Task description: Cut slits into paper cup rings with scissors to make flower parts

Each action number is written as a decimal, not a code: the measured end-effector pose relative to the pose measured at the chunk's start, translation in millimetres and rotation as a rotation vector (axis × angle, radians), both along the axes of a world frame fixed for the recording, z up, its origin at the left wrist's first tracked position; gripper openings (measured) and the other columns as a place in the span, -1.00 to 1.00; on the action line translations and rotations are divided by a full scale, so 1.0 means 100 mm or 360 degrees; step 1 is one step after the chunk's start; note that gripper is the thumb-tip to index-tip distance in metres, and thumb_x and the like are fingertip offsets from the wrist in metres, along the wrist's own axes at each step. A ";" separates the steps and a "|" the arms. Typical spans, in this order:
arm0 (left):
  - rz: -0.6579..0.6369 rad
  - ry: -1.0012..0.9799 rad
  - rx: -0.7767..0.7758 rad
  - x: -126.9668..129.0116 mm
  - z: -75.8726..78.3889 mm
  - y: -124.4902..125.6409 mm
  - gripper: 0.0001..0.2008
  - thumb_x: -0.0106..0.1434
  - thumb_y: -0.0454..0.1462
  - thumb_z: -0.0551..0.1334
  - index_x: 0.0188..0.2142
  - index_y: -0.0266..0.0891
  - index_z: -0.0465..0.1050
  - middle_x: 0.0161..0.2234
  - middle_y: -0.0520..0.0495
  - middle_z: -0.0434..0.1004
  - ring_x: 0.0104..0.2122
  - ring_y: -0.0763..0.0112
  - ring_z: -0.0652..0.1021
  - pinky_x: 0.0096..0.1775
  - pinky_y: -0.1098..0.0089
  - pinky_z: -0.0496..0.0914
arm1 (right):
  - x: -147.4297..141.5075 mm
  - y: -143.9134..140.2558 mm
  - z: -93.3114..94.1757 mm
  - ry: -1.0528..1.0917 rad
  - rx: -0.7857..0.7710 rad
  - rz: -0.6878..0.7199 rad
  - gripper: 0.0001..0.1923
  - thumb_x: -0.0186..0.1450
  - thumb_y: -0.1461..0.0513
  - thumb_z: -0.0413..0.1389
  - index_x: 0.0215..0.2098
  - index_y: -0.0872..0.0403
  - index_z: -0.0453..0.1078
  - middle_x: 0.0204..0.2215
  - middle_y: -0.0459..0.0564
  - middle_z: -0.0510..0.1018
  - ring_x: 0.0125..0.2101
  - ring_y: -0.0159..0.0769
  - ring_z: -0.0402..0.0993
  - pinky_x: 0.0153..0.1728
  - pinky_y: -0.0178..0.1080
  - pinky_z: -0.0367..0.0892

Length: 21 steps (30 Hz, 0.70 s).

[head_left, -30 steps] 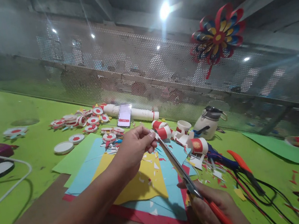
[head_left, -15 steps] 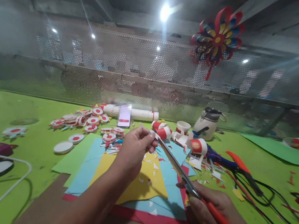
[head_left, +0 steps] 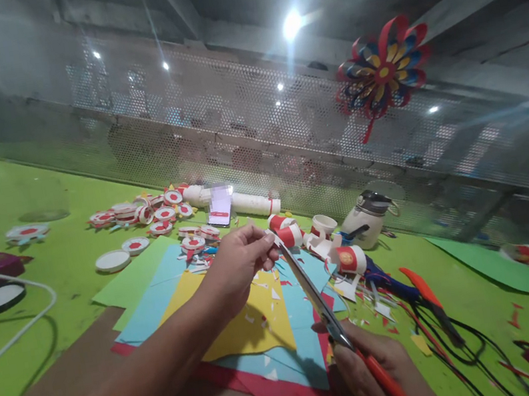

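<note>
Two hands, left hand (head_left: 239,259) pinching paper scrap (head_left: 274,239), right hand (head_left: 374,369) gripping scissors (head_left: 320,303)

Paper pinwheel (head_left: 383,73) on mesh wall; phone (head_left: 220,207), white jug (head_left: 368,217), coloured paper sheets (head_left: 245,323) on green table (head_left: 16,199).

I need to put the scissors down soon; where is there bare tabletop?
Bare green table lies left of the red-and-white discs, and another patch right of the orange-handled tool. Crowded: around the paper cups and cables.
</note>
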<state>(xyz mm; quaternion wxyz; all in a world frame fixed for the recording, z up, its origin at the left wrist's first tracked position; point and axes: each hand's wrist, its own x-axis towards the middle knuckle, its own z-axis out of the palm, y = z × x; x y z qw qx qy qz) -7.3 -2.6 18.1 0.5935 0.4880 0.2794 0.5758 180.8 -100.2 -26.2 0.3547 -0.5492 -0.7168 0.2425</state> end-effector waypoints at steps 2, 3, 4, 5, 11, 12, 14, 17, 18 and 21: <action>0.0003 -0.0003 -0.0002 -0.01 -0.01 0.01 -0.90 0.12 -0.36 0.17 -0.51 -0.34 0.30 -0.61 0.02 0.37 -0.64 0.63 0.31 -0.51 0.52 0.16 | 0.00 0.01 0.01 0.0008 -0.0008 0.0013 -0.50 0.23 -0.08 -0.08 -0.23 0.14 0.43 -0.62 -0.15 0.18 -0.61 -0.39 0.08 -0.58 -0.34 0.06; 0.0001 -0.0002 0.0002 -0.01 -0.01 0.01 -0.90 0.12 -0.36 0.17 -0.51 -0.34 0.30 -0.61 0.02 0.37 -0.64 0.62 0.31 -0.50 0.52 0.16 | 0.01 0.01 0.01 0.0013 -0.0023 0.0026 -0.49 0.24 -0.09 -0.09 -0.22 0.14 0.43 -0.62 -0.15 0.18 -0.61 -0.40 0.08 -0.58 -0.34 0.06; -0.0002 0.0000 0.0009 -0.01 -0.02 0.01 -0.90 0.12 -0.35 0.17 -0.50 -0.34 0.30 -0.61 0.02 0.37 -0.63 0.62 0.31 -0.50 0.52 0.16 | 0.01 0.01 0.02 0.0022 -0.0042 0.0049 -0.48 0.24 -0.09 -0.10 -0.22 0.15 0.42 -0.63 -0.16 0.16 -0.62 -0.40 0.06 -0.59 -0.34 0.06; -0.0010 0.0005 0.0018 -0.02 -0.02 0.02 -0.90 0.13 -0.35 0.17 -0.50 -0.35 0.31 -0.60 0.01 0.37 -0.63 0.62 0.31 -0.50 0.52 0.16 | 0.01 0.02 0.02 0.0032 -0.0064 0.0076 -0.48 0.25 -0.09 -0.12 -0.21 0.15 0.41 -0.63 -0.16 0.15 -0.63 -0.40 0.04 -0.61 -0.34 0.05; -0.0104 0.0017 -0.0001 -0.06 0.01 0.03 -0.89 0.13 -0.36 0.17 -0.50 -0.33 0.28 -0.60 0.01 0.36 -0.61 0.61 0.31 -0.50 0.52 0.14 | 0.04 0.01 0.01 0.0134 -0.0121 0.0175 -0.49 0.25 -0.10 -0.10 -0.19 0.14 0.40 -0.63 -0.15 0.16 -0.64 -0.42 0.08 -0.64 -0.36 0.10; -0.0128 0.0028 -0.0017 -0.08 0.02 0.03 -0.89 0.12 -0.36 0.17 -0.51 -0.33 0.27 -0.60 0.01 0.36 -0.61 0.60 0.32 -0.51 0.52 0.13 | 0.04 0.01 0.00 0.0177 -0.0162 0.0185 -0.48 0.24 -0.10 -0.09 -0.16 0.14 0.39 -0.64 -0.16 0.16 -0.66 -0.42 0.09 -0.67 -0.37 0.10; -0.0192 0.0051 -0.0037 -0.10 0.03 0.03 -0.87 0.11 -0.34 0.19 -0.52 -0.32 0.26 -0.61 0.02 0.34 -0.61 0.60 0.32 -0.53 0.52 0.11 | 0.05 0.01 -0.01 0.0236 -0.0215 0.0208 -0.47 0.25 -0.10 -0.10 -0.11 0.14 0.37 -0.69 -0.17 0.17 -0.70 -0.42 0.12 -0.71 -0.39 0.10; -0.0281 0.0074 -0.0055 -0.13 0.05 0.04 -0.85 0.08 -0.34 0.22 -0.53 -0.32 0.26 -0.62 0.03 0.33 -0.61 0.61 0.31 -0.53 0.51 0.09 | 0.07 0.01 0.00 0.0220 -0.0131 0.0253 -0.49 0.25 -0.08 -0.07 -0.12 0.13 0.40 -0.69 -0.14 0.25 -0.69 -0.39 0.20 -0.69 -0.38 0.15; -0.0299 0.0081 -0.0058 -0.14 0.05 0.04 -0.85 0.07 -0.34 0.23 -0.52 -0.32 0.26 -0.62 0.03 0.33 -0.61 0.61 0.31 -0.53 0.51 0.09 | 0.07 0.01 0.01 0.0205 -0.0100 0.0260 -0.50 0.25 -0.07 -0.06 -0.14 0.13 0.42 -0.69 -0.13 0.26 -0.68 -0.38 0.21 -0.68 -0.38 0.16; -0.0316 0.0094 -0.0048 -0.16 0.04 0.05 -0.87 0.07 -0.34 0.22 -0.52 -0.32 0.26 -0.61 0.02 0.34 -0.61 0.60 0.32 -0.52 0.50 0.09 | 0.08 -0.01 0.05 0.0175 -0.0127 0.0242 -0.51 0.26 -0.06 -0.07 -0.16 0.12 0.45 -0.69 -0.13 0.29 -0.68 -0.38 0.23 -0.67 -0.38 0.17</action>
